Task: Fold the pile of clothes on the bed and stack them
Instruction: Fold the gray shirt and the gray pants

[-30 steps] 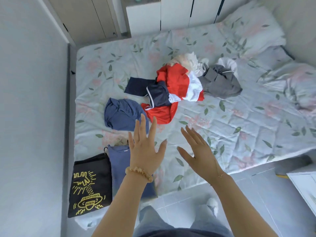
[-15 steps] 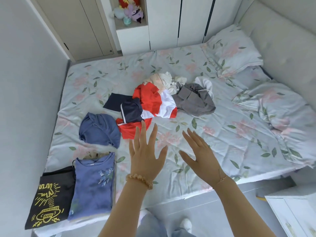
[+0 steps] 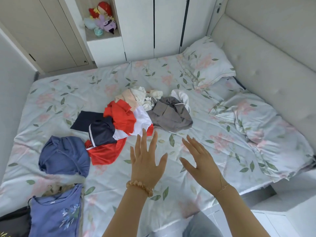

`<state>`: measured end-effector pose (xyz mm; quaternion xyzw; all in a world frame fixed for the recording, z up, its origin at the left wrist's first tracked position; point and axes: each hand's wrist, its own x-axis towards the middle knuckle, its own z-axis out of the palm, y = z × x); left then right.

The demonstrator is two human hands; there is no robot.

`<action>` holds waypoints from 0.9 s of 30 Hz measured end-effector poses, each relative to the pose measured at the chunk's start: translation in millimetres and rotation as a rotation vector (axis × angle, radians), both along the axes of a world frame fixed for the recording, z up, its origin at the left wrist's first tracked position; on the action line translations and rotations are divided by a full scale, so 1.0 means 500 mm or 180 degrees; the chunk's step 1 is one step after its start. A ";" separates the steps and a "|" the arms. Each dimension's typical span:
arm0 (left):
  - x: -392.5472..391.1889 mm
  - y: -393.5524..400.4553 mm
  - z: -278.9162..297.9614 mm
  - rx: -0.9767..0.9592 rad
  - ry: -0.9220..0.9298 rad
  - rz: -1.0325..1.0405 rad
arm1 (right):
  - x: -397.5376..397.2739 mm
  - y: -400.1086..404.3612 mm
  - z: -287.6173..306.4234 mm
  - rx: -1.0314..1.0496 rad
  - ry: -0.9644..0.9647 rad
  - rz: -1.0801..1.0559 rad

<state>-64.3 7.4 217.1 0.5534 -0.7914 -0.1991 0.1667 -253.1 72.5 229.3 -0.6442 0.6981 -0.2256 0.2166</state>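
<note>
Reaching over the bed point(image 3: 205, 151), left hand point(image 3: 145, 165) and right hand point(image 3: 199, 161) hover empty, fingers spread, probably aiming for the unfolded pile point(image 3: 135, 115) mid-mattress; folded blue shirt point(image 3: 54, 214) waits by the edge.

Cut off by the bottom-left edge: black printed shirt point(image 3: 12, 224), only a corner and a sliver of yellow print in view. Folded blue shirt point(image 3: 54, 218) cropped at the bottom edge. Partly buried under the red and white garment point(image 3: 126, 120): navy piece point(image 3: 95, 127) and cream clothes point(image 3: 135, 97), shapes unclear. Plush toys point(image 3: 102, 17) on the shelf too small to identify. Both forearms run off the bottom edge.
</note>
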 end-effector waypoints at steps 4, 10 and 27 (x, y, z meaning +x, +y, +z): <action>-0.086 -0.039 -0.040 0.0034 -0.0120 0.0106 | -0.100 -0.052 -0.048 0.0196 -0.0015 0.0145; -0.269 -0.100 -0.127 0.0318 -0.0477 0.0440 | -0.317 -0.160 -0.133 0.0599 0.0127 0.0692; -0.473 -0.260 -0.810 0.1225 -0.1605 0.0500 | -0.585 -0.435 -0.755 0.1841 -0.0097 0.0705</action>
